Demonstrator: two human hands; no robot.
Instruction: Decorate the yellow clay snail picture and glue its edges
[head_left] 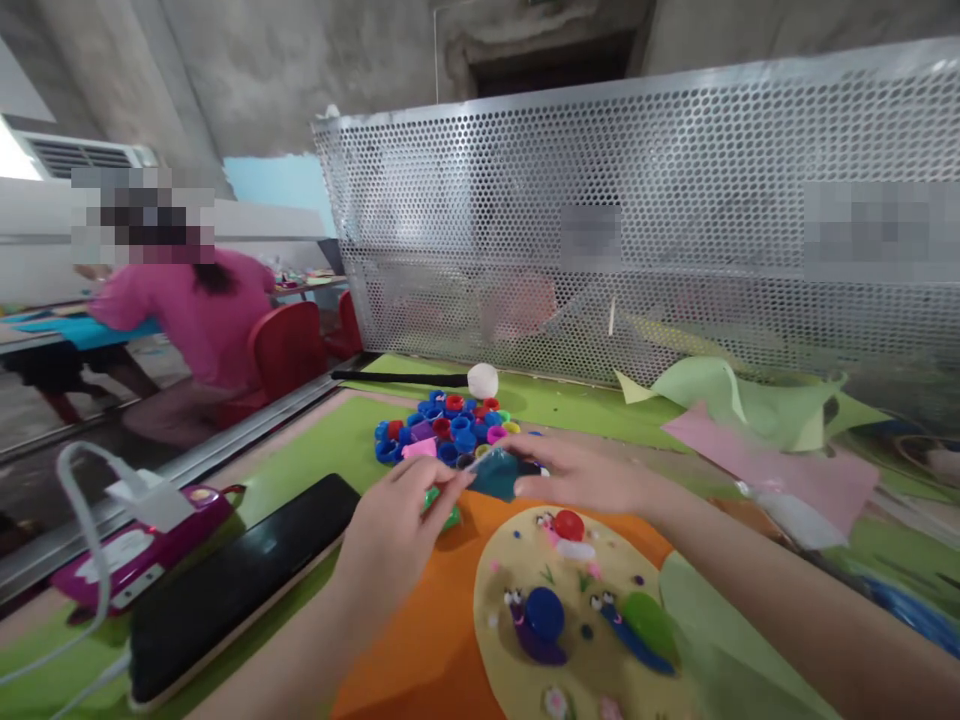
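Observation:
My left hand [409, 505] has its fingers pinched on the near edge of a small clear sheet or bag [481, 460]. My right hand [562, 470] reaches in from the right, its fingers apart beside a teal piece [496, 474]. Behind both hands lies a pile of blue, red and purple bottle caps [441, 425]. Below them, on orange paper [420, 640], rests a cream oval board [517, 560] with snail figures made of coloured caps and clay. A green item [451, 512] shows partly behind my left fingers.
A black phone [247, 580] and a magenta device with a white cable [150, 545] lie at left. A black stick with a white ball [482, 381] lies behind the caps. Paper scraps [772, 460] are at right, before a perforated metal screen [600, 200]. A person in pink [187, 310] sits at left.

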